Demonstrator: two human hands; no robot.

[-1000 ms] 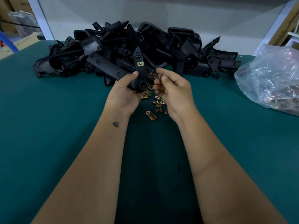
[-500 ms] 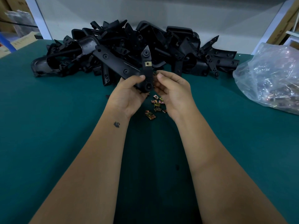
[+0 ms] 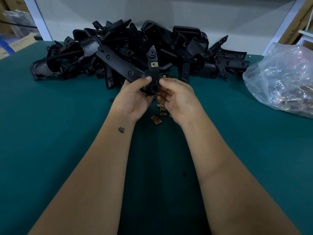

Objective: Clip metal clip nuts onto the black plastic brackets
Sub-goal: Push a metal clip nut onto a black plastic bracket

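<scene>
I hold a black plastic bracket (image 3: pixel 118 64) up over the green table. My left hand (image 3: pixel 135 99) grips its lower end, thumb on the front face. One brass clip nut (image 3: pixel 154 64) sits clipped on the bracket's upright pointed arm. My right hand (image 3: pixel 176 99) is against the bracket's right side, its fingers curled at the lower edge; whether it pinches a nut is hidden. Several loose clip nuts (image 3: pixel 158 114) lie on the table between and below my hands.
A large pile of black brackets (image 3: pixel 169 46) fills the back of the green table (image 3: pixel 50 133). A clear plastic bag (image 3: pixel 284 78) of more clip nuts lies at the right. A white wall panel stands behind; cardboard boxes are at the far left and right.
Both hands lifted the bracket slightly up and toward me. My right hand moved from just beside the bracket to touch its lower right side.
</scene>
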